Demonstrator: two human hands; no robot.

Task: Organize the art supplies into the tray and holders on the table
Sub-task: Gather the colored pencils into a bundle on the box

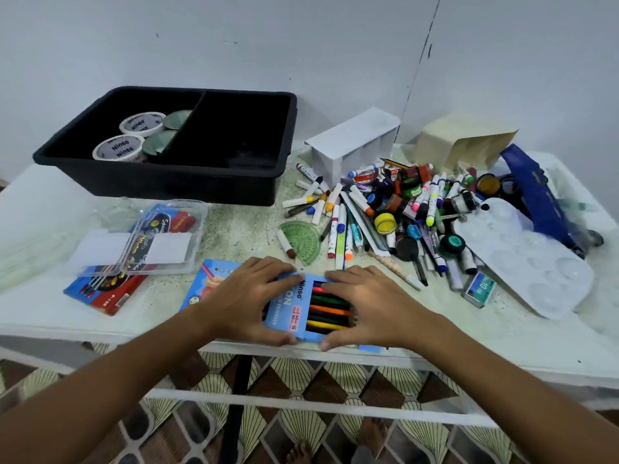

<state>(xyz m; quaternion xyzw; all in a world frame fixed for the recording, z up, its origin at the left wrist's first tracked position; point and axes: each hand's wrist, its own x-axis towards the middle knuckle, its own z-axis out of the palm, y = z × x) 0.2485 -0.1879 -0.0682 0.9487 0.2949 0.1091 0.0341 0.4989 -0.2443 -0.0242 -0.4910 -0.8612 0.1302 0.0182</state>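
A blue Ninso box of coloured pencils [294,308] lies at the table's front edge, its window showing several pencils. My left hand [246,296] grips its left end, fingers over the top and thumb under the near edge. My right hand [363,304] holds the right end the same way. A black two-part tray [214,162] stands at the back left with round Ninso tubs [118,148] in its left compartment. A white divided holder [351,142] and a beige holder [459,139] stand at the back right.
A heap of markers, pens and paint pots [395,212] covers the right middle, with a green protractor [301,239], a white palette [522,259] and a staples box [479,289]. A clear plastic case [140,242] over red crayon boxes and a second blue box [209,283] lie on the left.
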